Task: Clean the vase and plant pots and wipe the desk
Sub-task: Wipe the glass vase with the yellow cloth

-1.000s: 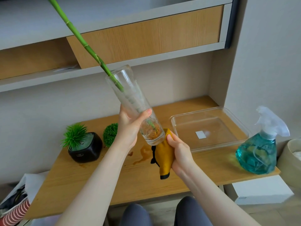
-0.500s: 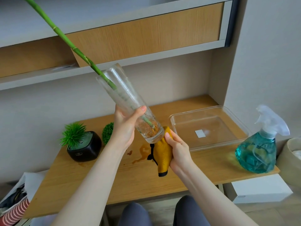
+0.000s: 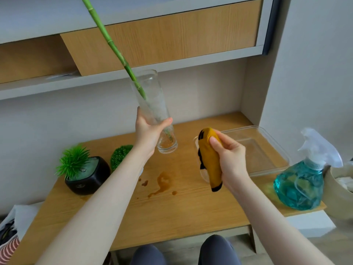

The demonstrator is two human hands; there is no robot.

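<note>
Left hand [image 3: 150, 131] wraps around the lower half of the glass vase [image 3: 152, 109], holding it in the air above the back of the surface [image 3: 172, 211], tilted so its mouth leans up and to the left. A green bamboo stalk [image 3: 112, 44] stands in the vase and runs out past the top of the frame. Right of the vase, well apart from it, the right hand [image 3: 229, 157] grips a mustard-yellow cloth [image 3: 209, 161] with black trim, the cloth hanging down from the fingers. Behind that cloth sits a clear plastic tray [image 3: 267, 150], and right of the tray a teal spray bottle [image 3: 301, 184]. Below the vase, brown spill marks [image 3: 162, 184] lie on the wood. Left of the vase, a black plant pot [image 3: 89, 176] with spiky green leaves stands on the surface, and a small round green plant [image 3: 119, 155] peeks out beside the left forearm.
</note>
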